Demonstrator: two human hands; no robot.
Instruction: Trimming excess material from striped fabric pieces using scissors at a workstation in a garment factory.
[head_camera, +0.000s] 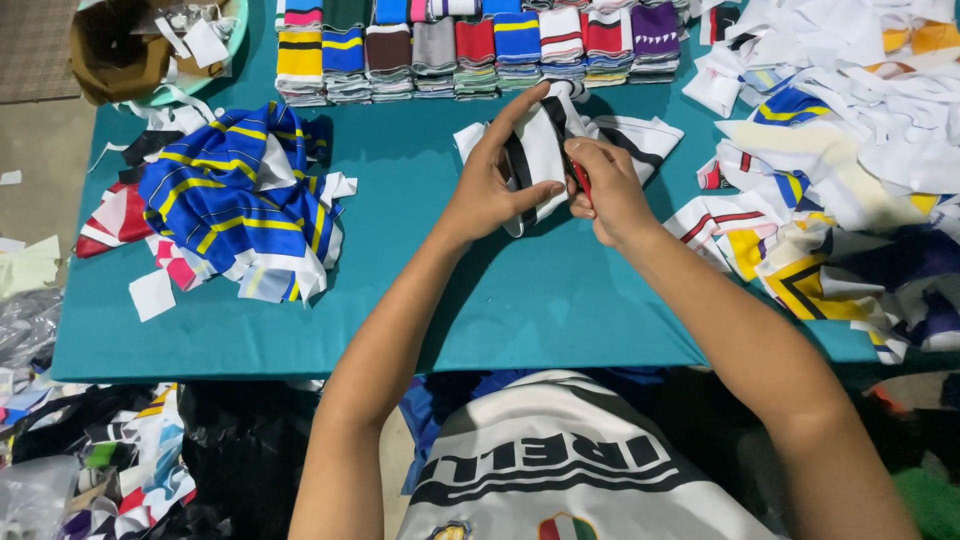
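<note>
My left hand (492, 180) pinches a white fabric piece with black stripes (540, 150) above the teal table (520, 290). My right hand (608, 185) is closed around a small red-handled tool (580, 178), likely scissors, pressed against the same fabric. More of that white and black cloth (640, 135) trails behind my hands. Both forearms reach in from the bottom of the view.
A blue, yellow and white striped cloth heap (235, 200) lies left. Neat stacks of coloured folded pieces (470, 55) line the far edge. A large pile of white and yellow scraps (850, 150) fills the right. A brown bag in a basin (130, 45) sits far left. Scraps litter the floor.
</note>
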